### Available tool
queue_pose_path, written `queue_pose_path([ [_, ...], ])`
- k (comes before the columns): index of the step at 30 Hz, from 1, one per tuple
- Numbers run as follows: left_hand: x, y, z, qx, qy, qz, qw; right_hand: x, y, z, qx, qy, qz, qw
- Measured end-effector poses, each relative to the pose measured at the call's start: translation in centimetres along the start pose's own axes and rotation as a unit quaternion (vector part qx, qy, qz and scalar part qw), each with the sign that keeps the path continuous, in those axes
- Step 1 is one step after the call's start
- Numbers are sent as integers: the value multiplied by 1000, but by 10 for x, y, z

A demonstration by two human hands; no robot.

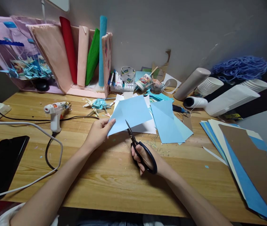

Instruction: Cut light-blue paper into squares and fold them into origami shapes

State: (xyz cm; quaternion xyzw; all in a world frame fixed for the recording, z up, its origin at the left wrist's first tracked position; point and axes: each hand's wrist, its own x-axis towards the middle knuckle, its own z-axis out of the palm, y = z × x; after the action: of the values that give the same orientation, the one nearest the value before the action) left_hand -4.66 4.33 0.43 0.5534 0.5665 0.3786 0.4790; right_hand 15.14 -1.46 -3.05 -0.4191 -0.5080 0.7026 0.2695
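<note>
My left hand [100, 131] pinches the lower left corner of a light blue sheet of paper [131, 110], thumb on top, holding it tilted above the table. My right hand [145, 157] grips black-handled scissors [147, 158], fingers through the loops. The blades point up and away, with one tip over the front edge of the blue sheet. White paper [145, 127] lies under the held sheet. Just to the right rest more light blue sheets [165, 122], overlapping one another.
A glue gun [55, 116] stands at left, near a white cable [59, 150] and a black phone-like slab [5, 160]. Crepe paper rolls [68, 50] lean in a pink holder. Paper cups [211, 86], blue yarn [239, 67] and stacked coloured sheets [248, 157] are at right.
</note>
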Motion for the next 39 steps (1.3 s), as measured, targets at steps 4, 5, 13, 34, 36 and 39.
queue_pose_path([
  [4,1,-1,-1,-11,-4,-5,1000,-1,-2,0,2,-4,-1,1000],
  [5,1,-1,-1,-14,-8,-12,1000,-1,-4,1,3,-13,-8,1000],
  [13,-3,9,4,-4,-59,-82,995,0,-7,5,49,-39,-14,998],
  [34,-1,5,2,-3,-64,-78,995,20,-8,8,73,-14,0,997],
  [36,0,0,0,-15,-61,-68,996,25,-10,6,47,-9,0,999],
  [39,4,-7,-2,-56,-60,-55,995,30,-12,5,9,-5,-10,1000],
])
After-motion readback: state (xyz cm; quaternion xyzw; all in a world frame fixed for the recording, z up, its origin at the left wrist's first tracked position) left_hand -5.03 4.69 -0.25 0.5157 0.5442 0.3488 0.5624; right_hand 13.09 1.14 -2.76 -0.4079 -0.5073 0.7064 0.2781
